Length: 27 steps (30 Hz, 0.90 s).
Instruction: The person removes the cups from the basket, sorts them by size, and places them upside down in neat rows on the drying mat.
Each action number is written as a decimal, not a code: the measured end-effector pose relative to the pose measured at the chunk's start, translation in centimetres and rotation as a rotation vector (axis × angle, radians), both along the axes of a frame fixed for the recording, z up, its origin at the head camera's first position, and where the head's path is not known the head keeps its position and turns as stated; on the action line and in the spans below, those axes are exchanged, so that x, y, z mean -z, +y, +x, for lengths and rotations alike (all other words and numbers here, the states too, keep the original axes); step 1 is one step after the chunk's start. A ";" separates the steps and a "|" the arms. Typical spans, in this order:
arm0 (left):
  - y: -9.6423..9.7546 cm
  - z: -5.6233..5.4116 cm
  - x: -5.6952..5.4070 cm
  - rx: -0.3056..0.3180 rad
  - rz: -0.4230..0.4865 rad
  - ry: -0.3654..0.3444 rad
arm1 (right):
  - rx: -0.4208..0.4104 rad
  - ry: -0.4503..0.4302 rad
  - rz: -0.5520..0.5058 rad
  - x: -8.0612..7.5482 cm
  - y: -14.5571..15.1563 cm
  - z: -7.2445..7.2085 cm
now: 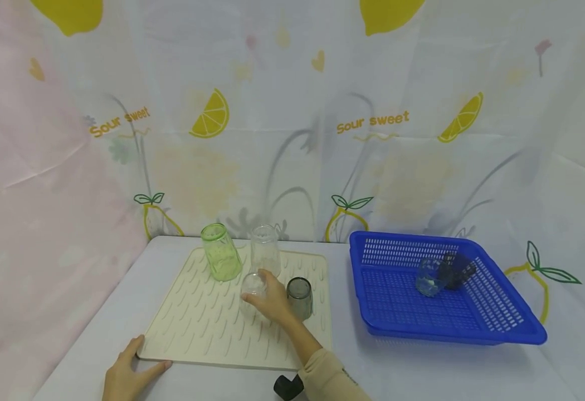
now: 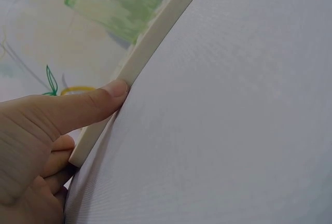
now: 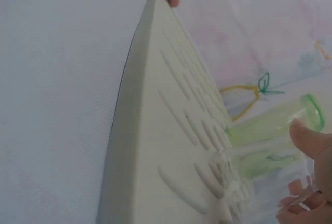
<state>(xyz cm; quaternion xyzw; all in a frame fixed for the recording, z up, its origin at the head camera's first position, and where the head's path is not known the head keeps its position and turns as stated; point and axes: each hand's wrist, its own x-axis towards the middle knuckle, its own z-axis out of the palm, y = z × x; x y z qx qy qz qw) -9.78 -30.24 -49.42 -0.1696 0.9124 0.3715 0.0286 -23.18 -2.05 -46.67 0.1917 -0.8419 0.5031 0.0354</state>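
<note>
My right hand [image 1: 271,301] grips a clear drinking glass [image 1: 252,285] from above, thumb on one side and fingers on the other. In the right wrist view this glass [image 3: 259,167] is low over the ridged cream drying mat [image 1: 207,334]. At the mat's near left corner, my left hand [image 1: 124,374] holds on, thumb along the front edge and fingers round the side. A green glass [image 1: 221,253] and a taller clear glass [image 1: 265,250] stand toward the mat's back. Just right of my right hand is a smoky grey glass [image 1: 300,301].
On the right, a blue plastic basket [image 1: 453,336] holds a clear bluish glass [image 1: 429,277] and a dark object [image 1: 455,272]. A black device [image 1: 288,386] shows beside the right sleeve. Behind the white table [image 1: 342,356] hangs a lemon-print cloth [image 1: 282,167].
</note>
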 end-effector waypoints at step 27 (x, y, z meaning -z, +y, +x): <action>-0.1 -0.1 0.0 0.008 0.009 -0.017 | -0.041 0.282 0.156 -4.9 2.0 2.8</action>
